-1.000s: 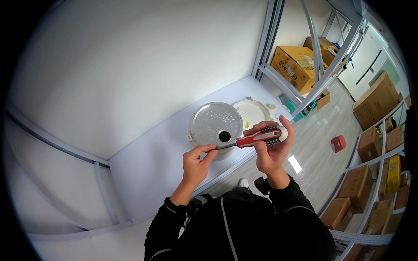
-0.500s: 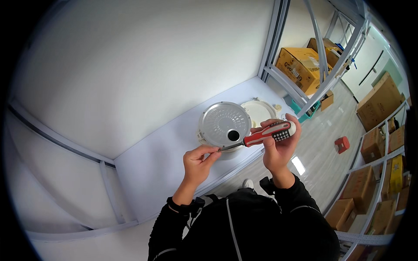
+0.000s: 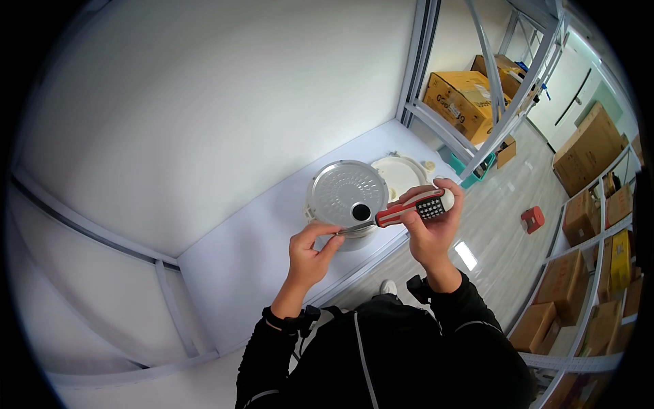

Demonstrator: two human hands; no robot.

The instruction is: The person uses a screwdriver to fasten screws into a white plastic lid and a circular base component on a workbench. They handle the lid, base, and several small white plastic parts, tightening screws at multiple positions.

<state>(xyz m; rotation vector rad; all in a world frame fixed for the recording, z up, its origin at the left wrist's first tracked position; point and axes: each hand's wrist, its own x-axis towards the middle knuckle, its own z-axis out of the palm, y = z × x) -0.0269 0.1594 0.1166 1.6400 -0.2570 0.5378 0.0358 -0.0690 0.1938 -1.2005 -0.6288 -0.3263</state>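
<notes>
though two hands [image 3: 308, 258] [image 3: 432, 240], one screwdriver [image 3: 394, 215]

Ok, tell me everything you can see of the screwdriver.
The screwdriver has a thick, plastic-looking red and grey handle with a white-dotted black patch and a rounded whitish end. Its slim, metallic-looking shaft slants leftward by the round silver plate. The right hand holds the handle; the left hand pinches around the tip, hiding it.
</notes>
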